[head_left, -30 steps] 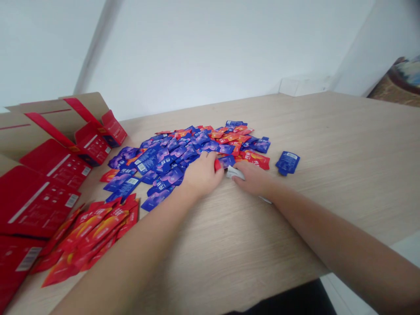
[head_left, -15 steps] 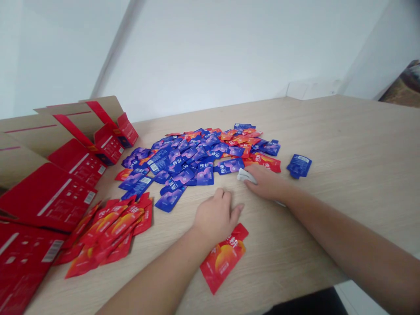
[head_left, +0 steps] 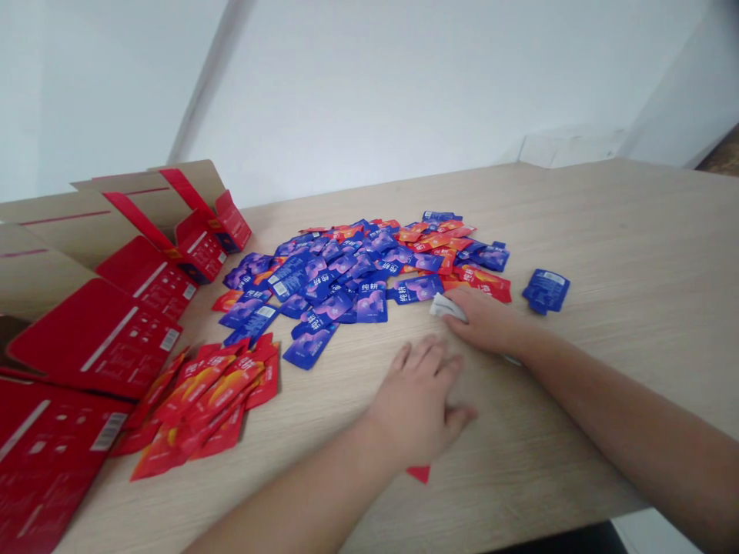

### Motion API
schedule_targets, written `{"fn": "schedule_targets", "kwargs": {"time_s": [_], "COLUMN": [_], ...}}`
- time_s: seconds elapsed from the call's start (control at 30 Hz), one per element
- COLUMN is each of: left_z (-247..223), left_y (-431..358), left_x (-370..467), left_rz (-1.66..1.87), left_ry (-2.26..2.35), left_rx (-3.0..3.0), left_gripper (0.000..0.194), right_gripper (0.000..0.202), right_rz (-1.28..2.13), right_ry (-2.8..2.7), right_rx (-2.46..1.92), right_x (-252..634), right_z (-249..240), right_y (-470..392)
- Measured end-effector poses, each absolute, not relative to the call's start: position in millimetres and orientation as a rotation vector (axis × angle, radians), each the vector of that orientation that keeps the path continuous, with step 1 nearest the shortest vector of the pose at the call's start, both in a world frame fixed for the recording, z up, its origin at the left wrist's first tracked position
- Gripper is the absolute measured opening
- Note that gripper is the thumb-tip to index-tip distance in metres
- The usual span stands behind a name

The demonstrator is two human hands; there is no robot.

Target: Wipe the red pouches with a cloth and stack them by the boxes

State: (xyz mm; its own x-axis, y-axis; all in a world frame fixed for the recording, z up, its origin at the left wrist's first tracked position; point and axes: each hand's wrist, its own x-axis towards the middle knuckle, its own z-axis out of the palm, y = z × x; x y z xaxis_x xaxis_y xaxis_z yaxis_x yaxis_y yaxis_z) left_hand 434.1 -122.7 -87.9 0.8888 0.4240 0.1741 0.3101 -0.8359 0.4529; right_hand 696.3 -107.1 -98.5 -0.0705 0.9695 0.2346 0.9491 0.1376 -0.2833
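Note:
My left hand (head_left: pixel 416 400) is open, fingers spread, over a red packet (head_left: pixel 419 473); only a corner of that packet shows below the palm. My right hand (head_left: pixel 474 317) is closed around a white object (head_left: pixel 448 307), perhaps a folded cloth or paper, at the front edge of a pile of blue packets (head_left: pixel 346 269). Red-orange packets (head_left: pixel 483 282) lie among the blue ones, just behind my right hand. A single blue packet (head_left: pixel 546 290) lies apart to the right. A heap of red packets (head_left: pixel 202 404) is on the left.
Open red cartons (head_left: pixel 130 346) stand in a row along the left side of the wooden table (head_left: pixel 623 308). A white wall (head_left: pixel 416 92) rises behind the table, with a pale flat object (head_left: pixel 566 148) at its foot.
My left hand has moved right and its fingers have spread, covering most of the red packet. My right hand still holds the white object. The whole view has shifted slightly.

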Motion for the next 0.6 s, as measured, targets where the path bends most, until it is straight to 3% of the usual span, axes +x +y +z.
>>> {"fn": "schedule_targets", "kwargs": {"time_s": [0.13, 0.2, 0.4, 0.6], "left_z": [-82.9, -73.3, -61.4, -76.6], "left_y": [-96.8, -85.1, -70.0, -75.0], "left_x": [434.1, 418.0, 378.2, 391.5], "left_rz": [0.832, 0.848, 0.077, -0.053], "left_ry": [0.749, 0.642, 0.422, 0.712], "left_rx": [2.375, 2.391, 2.606, 2.659], "left_gripper": [0.042, 0.039, 0.097, 0.118], "right_gripper": [0.039, 0.041, 0.053, 0.048], "right_rz": [0.054, 0.051, 0.054, 0.292], "right_ry": [-2.093, -2.095, -2.011, -2.121], "right_rx": [-1.808, -1.812, -1.813, -1.584], "right_x": [698.0, 697.8, 682.9, 646.8], "right_z": [-99.7, -98.7, -85.6, -63.0], "right_y": [-107.9, -108.7, -118.1, -147.5]}}
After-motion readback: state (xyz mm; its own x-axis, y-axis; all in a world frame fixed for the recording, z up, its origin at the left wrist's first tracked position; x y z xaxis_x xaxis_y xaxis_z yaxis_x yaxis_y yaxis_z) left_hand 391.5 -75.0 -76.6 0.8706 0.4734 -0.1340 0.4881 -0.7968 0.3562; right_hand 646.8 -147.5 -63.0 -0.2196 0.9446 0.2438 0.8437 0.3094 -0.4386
